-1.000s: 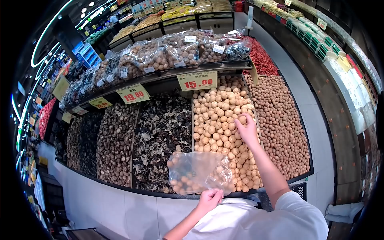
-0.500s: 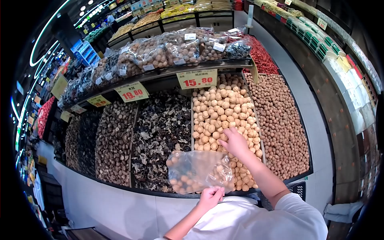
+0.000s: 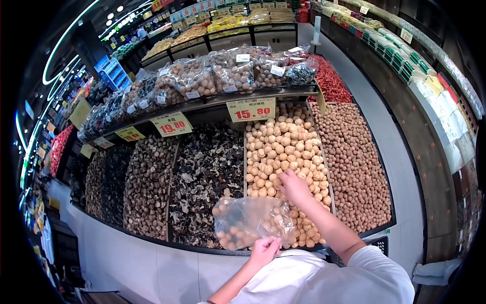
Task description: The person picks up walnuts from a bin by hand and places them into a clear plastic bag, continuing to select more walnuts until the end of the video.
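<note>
Pinched in my left hand [image 3: 266, 251] is the rim of a clear plastic bag [image 3: 248, 213], which holds several walnuts and rests over the front of the bins. My right hand [image 3: 296, 187] reaches into the bin of pale walnuts [image 3: 281, 147]. Its fingers are curled together at the surface of the heap, around what looks like a walnut partly hidden by them. Dried black fungus [image 3: 205, 167] fills the bin to the left of the walnuts. To the right lie small round brown dried fruits [image 3: 354, 162].
A shelf of bagged goods [image 3: 197, 76] runs above the bins, with price signs [image 3: 251, 109] hanging from its edge. Red dried chillies [image 3: 331, 81] lie at the back right. Dried mushrooms [image 3: 149, 185] fill a bin farther left. A shelf of packages [image 3: 405, 66] lines the right side.
The fingers of my right hand have drawn together over the walnuts, where they were more spread. My left hand stays on the bag. The whole view has shifted slightly.
</note>
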Demonstrator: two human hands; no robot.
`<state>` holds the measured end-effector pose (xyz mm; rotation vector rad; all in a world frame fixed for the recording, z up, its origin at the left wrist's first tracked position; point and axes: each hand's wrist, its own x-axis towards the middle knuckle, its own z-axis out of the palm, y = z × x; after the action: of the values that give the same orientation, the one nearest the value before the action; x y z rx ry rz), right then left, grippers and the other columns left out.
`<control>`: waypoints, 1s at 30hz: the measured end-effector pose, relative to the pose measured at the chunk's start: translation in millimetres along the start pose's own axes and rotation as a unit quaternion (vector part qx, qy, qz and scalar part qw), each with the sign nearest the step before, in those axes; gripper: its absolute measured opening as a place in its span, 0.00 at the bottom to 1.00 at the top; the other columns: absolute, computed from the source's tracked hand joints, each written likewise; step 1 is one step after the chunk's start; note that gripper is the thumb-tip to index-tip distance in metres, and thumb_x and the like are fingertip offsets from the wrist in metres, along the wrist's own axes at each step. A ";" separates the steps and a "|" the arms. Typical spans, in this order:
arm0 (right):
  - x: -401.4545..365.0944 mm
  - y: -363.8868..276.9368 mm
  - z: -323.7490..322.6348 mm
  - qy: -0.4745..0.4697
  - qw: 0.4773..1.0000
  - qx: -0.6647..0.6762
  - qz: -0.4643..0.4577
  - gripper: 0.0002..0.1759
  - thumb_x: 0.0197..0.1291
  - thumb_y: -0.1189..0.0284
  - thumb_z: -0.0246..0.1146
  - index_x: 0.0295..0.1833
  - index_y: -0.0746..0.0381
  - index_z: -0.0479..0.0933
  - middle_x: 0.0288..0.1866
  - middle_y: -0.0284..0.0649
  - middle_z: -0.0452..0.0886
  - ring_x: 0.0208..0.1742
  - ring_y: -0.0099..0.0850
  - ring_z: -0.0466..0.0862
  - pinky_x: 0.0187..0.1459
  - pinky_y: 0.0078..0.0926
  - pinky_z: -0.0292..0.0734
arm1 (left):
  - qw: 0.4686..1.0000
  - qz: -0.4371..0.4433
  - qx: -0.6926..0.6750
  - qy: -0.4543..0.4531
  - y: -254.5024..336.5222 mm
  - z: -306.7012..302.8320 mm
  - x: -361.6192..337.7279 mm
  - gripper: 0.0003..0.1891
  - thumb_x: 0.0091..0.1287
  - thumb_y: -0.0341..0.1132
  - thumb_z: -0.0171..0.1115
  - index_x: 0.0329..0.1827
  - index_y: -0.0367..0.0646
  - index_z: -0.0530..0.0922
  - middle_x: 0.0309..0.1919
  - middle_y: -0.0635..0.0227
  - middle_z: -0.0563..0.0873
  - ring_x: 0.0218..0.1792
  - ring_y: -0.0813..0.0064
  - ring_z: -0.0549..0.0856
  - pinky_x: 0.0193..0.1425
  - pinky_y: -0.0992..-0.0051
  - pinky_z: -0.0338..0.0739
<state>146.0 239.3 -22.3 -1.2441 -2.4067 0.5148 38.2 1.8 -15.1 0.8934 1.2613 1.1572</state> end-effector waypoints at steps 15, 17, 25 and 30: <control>-2.5 2.7 -12.6 0.077 0.991 0.107 0.024 0.23 0.59 0.76 0.62 0.62 0.63 0.70 0.54 0.54 0.72 0.53 0.55 0.79 0.58 0.45 0.76 | 1.000 0.007 0.015 0.001 -4.7 2.9 -2.0 0.15 0.78 0.32 0.57 0.30 0.34 0.81 0.23 0.71 0.82 0.23 0.84 0.80 0.29 0.81 0.73; 4.6 1.0 -16.2 0.070 0.992 0.104 -0.008 0.23 0.60 0.77 0.60 0.62 0.64 0.71 0.54 0.54 0.73 0.54 0.54 0.79 0.58 0.45 0.76 | 1.000 0.010 0.016 0.001 -3.7 3.7 -2.4 0.16 0.78 0.32 0.57 0.30 0.34 0.81 0.23 0.71 0.82 0.23 0.84 0.80 0.29 0.81 0.73; 22.1 7.3 -8.9 0.021 0.989 -0.004 -0.143 0.22 0.59 0.83 0.56 0.60 0.62 0.76 0.52 0.46 0.80 0.57 0.46 0.80 0.61 0.42 0.76 | 1.000 0.015 0.017 0.018 -5.0 5.1 -9.7 0.16 0.79 0.33 0.57 0.30 0.34 0.80 0.24 0.72 0.81 0.24 0.85 0.79 0.30 0.82 0.73; 6.7 12.5 -7.5 0.078 0.988 0.061 -0.115 0.19 0.60 0.81 0.59 0.58 0.62 0.78 0.54 0.46 0.80 0.57 0.45 0.80 0.61 0.40 0.75 | 0.999 0.010 0.007 0.037 -7.2 7.9 -13.2 0.16 0.79 0.33 0.57 0.30 0.34 0.80 0.24 0.72 0.81 0.24 0.84 0.79 0.30 0.82 0.73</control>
<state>154.7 252.8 -20.8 -0.9064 -2.3109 0.4688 47.9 -11.8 -17.8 0.8818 1.3257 1.2078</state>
